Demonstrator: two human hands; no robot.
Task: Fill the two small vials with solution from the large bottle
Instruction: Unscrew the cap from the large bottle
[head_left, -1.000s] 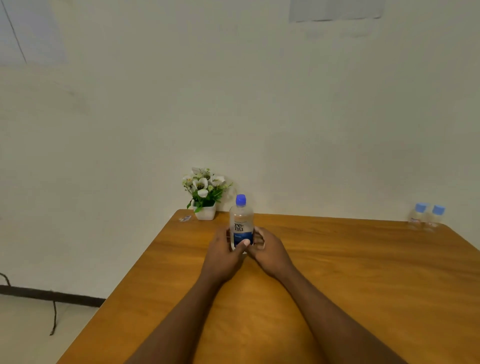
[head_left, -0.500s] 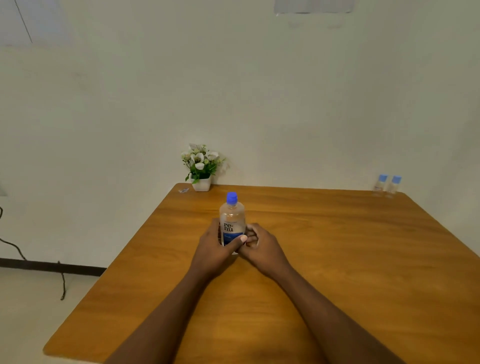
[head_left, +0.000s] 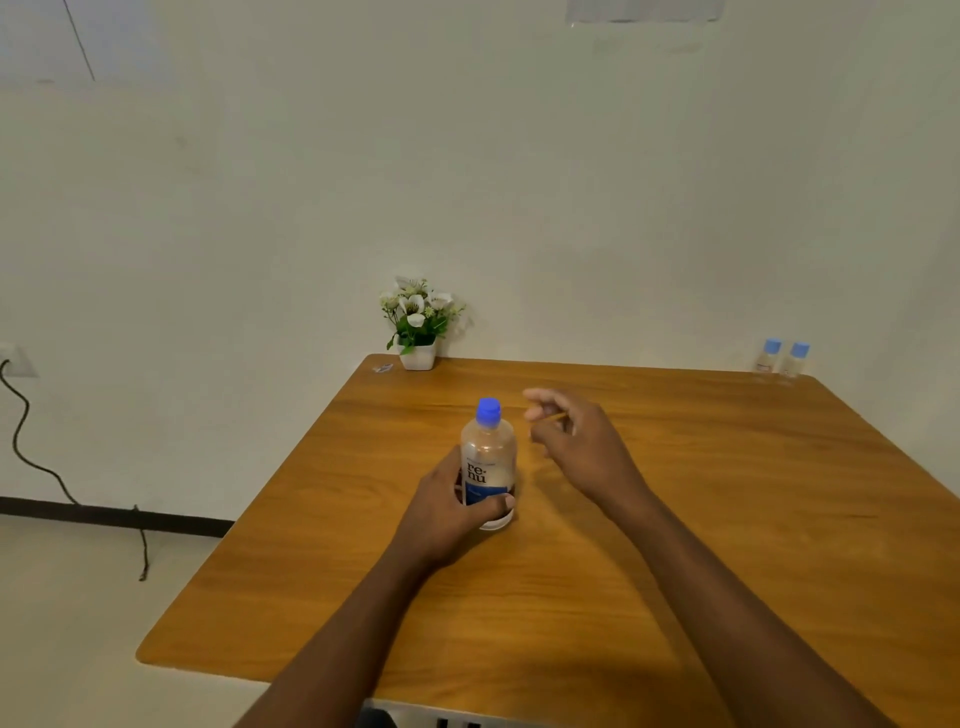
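Wooden table: bare surface on all sides of the hands. Large bottle upright near centre, blue cap on, well in from every edge. Left hand wrapped around its base. Right hand just beside the cap, fingers loosely curled, holding nothing. Flower pot at far left corner. Two small vials, capped, side by side at far right edge.

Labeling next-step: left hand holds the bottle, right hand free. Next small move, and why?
Probably the right hand goes to the blue cap to unscrew it: the bottle is capped, upright, steadied by the left hand, and the vials stand capped at the far corner.
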